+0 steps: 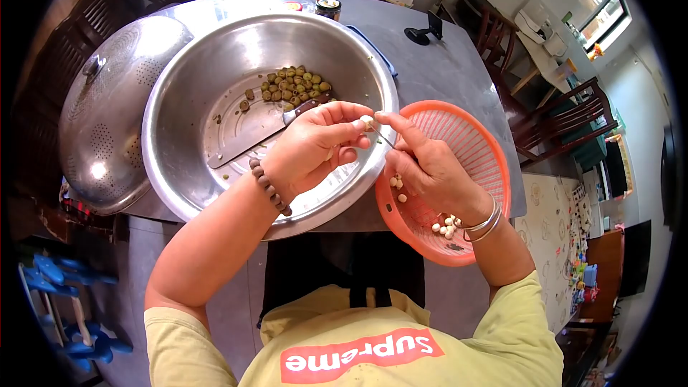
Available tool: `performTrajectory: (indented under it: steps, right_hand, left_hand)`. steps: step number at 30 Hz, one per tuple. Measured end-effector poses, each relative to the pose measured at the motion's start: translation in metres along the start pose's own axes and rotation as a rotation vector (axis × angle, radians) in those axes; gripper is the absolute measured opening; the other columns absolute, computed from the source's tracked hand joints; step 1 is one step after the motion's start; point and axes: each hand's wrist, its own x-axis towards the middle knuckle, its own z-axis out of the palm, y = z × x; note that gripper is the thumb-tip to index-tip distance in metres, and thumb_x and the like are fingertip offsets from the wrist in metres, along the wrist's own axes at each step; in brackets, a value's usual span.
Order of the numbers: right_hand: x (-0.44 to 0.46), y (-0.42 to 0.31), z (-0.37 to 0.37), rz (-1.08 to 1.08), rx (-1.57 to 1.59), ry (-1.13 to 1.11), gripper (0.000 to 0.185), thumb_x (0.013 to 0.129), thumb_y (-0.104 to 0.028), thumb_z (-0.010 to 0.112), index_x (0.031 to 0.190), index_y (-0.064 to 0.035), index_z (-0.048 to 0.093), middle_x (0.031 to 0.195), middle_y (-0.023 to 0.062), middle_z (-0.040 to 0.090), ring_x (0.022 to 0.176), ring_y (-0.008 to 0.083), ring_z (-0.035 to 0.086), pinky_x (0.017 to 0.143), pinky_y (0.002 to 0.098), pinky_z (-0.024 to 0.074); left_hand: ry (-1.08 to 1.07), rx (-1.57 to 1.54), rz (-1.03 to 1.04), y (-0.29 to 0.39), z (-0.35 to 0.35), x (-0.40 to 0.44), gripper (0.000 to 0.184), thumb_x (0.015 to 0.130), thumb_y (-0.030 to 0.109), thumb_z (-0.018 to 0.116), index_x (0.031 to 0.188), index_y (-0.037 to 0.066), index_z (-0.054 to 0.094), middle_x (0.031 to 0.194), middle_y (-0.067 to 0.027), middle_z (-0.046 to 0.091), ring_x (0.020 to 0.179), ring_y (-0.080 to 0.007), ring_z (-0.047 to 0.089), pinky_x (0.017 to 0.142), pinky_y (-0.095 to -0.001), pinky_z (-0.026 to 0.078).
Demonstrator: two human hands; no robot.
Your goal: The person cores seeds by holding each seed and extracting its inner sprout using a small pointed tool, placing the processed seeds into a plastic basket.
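Note:
Between the fingertips of my left hand [322, 140] is a small white kernel [368, 121], pinched above the rim of a large metal basin [168, 93]. My right hand [430, 165] grips a thin metal tool [383, 137] whose tip reaches toward the kernel; its handle is hidden in the fingers. Inside the basin lie many brownish-green round pieces [290, 86] and a knife [247, 141] with a dark handle. Below my right hand, an orange basket [494, 165] holds several white kernels [448, 228].
A perforated metal lid [107, 107] leans at the basin's left. On the grey table [437, 64] stand a small jar [328, 8] and a black stand [428, 29] behind the basin. Wooden chairs [573, 118] are around the table, and blue stools [68, 279] are at lower left.

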Motion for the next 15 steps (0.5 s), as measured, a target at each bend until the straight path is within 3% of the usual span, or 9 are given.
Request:
performTrajectory:
  steps: [5, 10, 13, 15]
  right_hand:
    - [0.000, -0.005, 0.001, 0.037, 0.051, -0.023, 0.039, 0.087, -0.011, 0.047, 0.124, -0.0041, 0.039, 0.059, 0.0123, 0.054, 0.055, 0.0218, 0.057, 0.054, 0.0316, 0.0442]
    - [-0.004, 0.007, 0.002, 0.024, 0.196, 0.037, 0.036, 0.087, -0.010, 0.047, 0.122, -0.0028, 0.040, 0.063, 0.0077, 0.056, 0.053, 0.0145, 0.056, 0.051, 0.0275, 0.0442]
    - [-0.008, 0.001, -0.007, 0.190, 0.355, -0.030, 0.035, 0.087, -0.008, 0.049, 0.121, -0.0027, 0.042, 0.062, 0.0034, 0.055, 0.052, 0.0077, 0.054, 0.047, 0.0229, 0.0414]
    - [-0.009, 0.005, -0.003, 0.066, 0.302, 0.104, 0.026, 0.084, -0.007, 0.053, 0.110, -0.0015, 0.048, 0.058, 0.0008, 0.052, 0.050, 0.0045, 0.052, 0.042, 0.0205, 0.0372]
  left_hand:
    - [0.009, 0.109, -0.075, 0.003, 0.002, -0.001, 0.016, 0.084, 0.014, 0.061, 0.095, 0.005, 0.054, 0.087, -0.0068, 0.061, 0.063, -0.0052, 0.050, 0.046, -0.0129, 0.037]
    - [-0.038, 0.114, -0.116, 0.000, 0.002, -0.002, 0.015, 0.084, 0.015, 0.061, 0.090, 0.006, 0.053, 0.086, -0.0085, 0.061, 0.060, -0.0046, 0.048, 0.042, -0.0121, 0.034]
    - [-0.024, 0.120, -0.111, -0.001, 0.004, -0.001, 0.013, 0.084, 0.013, 0.061, 0.089, 0.006, 0.052, 0.085, -0.0093, 0.061, 0.057, -0.0040, 0.045, 0.041, -0.0127, 0.032]
    - [-0.043, 0.174, -0.129, -0.001, 0.005, 0.001, 0.012, 0.083, 0.011, 0.061, 0.089, 0.005, 0.052, 0.084, -0.0093, 0.061, 0.055, -0.0036, 0.044, 0.041, -0.0131, 0.030]
